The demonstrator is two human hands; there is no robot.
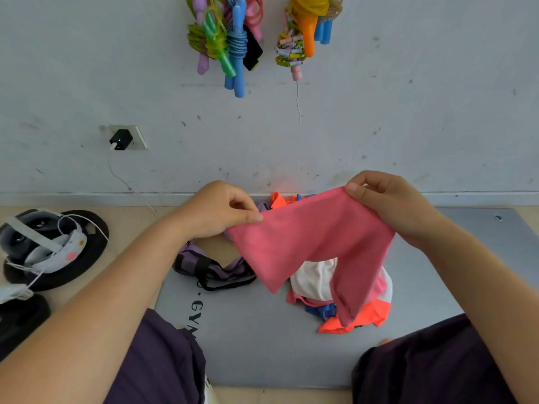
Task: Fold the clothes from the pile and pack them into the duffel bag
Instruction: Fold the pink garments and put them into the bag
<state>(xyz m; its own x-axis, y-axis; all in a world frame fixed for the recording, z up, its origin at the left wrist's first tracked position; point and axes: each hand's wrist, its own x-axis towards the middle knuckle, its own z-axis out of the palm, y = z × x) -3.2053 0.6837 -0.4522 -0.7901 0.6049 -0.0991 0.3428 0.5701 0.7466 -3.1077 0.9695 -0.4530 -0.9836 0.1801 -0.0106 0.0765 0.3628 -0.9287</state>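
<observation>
Left hand (224, 212) and right hand (388, 199) each pinch a top corner of the pink garment (312, 243), held above the clothes pile (350, 313). Risk: the hanging legs may snag the pile and spoil the fold.

Pile (335, 298) half hidden behind hanging pink garment (309, 240); separate pieces not countable. Purple duffel bag (204, 265) partly covered by left forearm and garment; opening not visible. Mat lettering (194, 313) cut off by purple shorts (163, 363). Jump ropes (233, 39) cropped at top edge. Dark objects (20, 319) at left edge cut off, unidentifiable.
</observation>
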